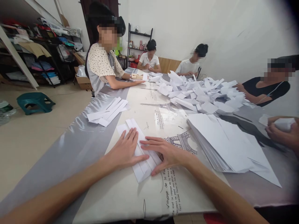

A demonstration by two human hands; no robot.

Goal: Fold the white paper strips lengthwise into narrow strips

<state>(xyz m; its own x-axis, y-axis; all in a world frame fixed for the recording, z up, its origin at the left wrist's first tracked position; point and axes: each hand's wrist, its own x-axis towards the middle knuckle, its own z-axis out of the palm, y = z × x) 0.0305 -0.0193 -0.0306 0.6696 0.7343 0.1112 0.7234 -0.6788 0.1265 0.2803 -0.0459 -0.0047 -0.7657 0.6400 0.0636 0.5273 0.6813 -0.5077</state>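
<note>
A folded sheet of white paper (143, 169) lies on the table in front of me, with creases running along its length. Across its left part, my left hand (127, 147) rests flat with the fingers stretched out. My right hand (164, 152) touches the right edge of the sheet, fingers spread and thumb apart. To the left is a small pile of folded paper strips (108, 112). A thick stack of flat white sheets (229, 140) lies to the right of my right hand.
A big heap of folded paper pieces (201, 91) covers the far right of the table. Co-workers sit or stand around it; one person (105, 62) handles paper at the left edge. A green stool (35, 101) stands on the floor at left, near cluttered shelves (44, 49).
</note>
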